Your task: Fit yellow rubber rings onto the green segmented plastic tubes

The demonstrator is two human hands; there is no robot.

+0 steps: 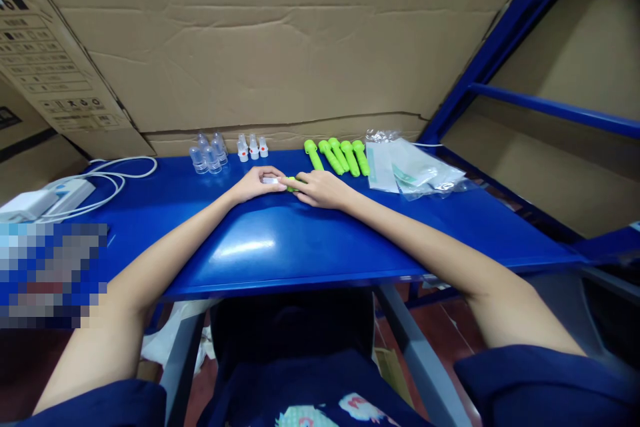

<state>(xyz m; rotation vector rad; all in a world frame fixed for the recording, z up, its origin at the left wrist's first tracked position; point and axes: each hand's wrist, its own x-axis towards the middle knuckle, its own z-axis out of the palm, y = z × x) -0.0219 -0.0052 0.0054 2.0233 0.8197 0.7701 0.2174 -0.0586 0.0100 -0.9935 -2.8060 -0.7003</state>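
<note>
My left hand (254, 185) is closed around a small white tube-like part (271, 180), mostly hidden by the fingers. Meeting it end-on is a bright green piece (291, 182), pinched in my right hand (323, 189); I cannot tell whether the two parts are joined. Behind my left hand stand several small white caps with red dots and clear tips (253, 147). Farther left are several clear plastic cups (207, 155). Beyond my right hand lie several green round-headed handles (339, 155) in a row.
Clear bags with white and green papers (415, 167) lie on the blue table (300, 247) at right. A white power strip with cables (65, 197) sits at left, near a pixelated patch. A cardboard wall (280, 67) closes the back; a blue metal frame (500, 33) rises at right.
</note>
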